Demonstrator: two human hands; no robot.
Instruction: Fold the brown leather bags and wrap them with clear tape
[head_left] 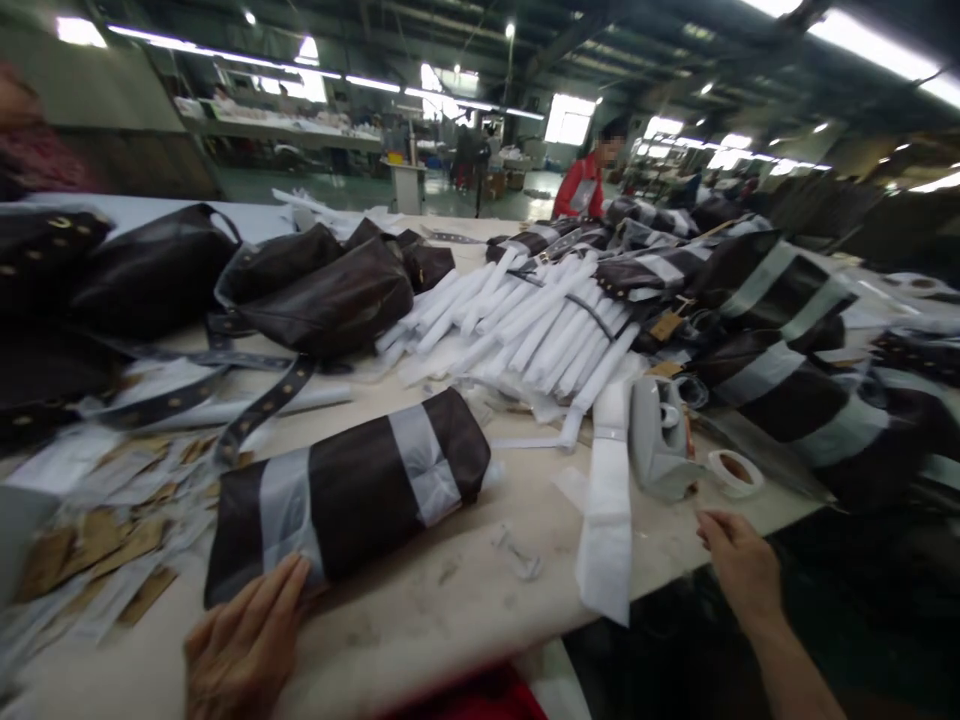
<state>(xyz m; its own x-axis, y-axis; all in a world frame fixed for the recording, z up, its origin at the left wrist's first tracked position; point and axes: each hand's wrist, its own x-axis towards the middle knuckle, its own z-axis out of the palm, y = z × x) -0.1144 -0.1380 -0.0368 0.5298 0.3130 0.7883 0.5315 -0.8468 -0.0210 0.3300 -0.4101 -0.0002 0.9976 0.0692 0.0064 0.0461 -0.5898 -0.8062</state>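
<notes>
A dark brown bag (360, 500) lies on the pale table, with two whitish translucent bands around it. The flattened fingers of my left hand (244, 635) rest on its lower left edge, over one band. My right hand (739, 565) is past the table's front edge on the right, its thumb and fingertips pinched together; whatever may be between them is too small to name. Just beyond it are a roll of white tape (735, 472) and a grey-white dispenser (660, 435). A white strip (609, 510) hangs over the table edge between my hands.
White rolled strips (525, 325) are piled mid-table. Dark bags (330, 290) and studded straps (266, 405) lie at the left, above brown tags (97, 540). Banded bags (780, 380) are heaped at the right. A person in red (581, 188) is beyond the table.
</notes>
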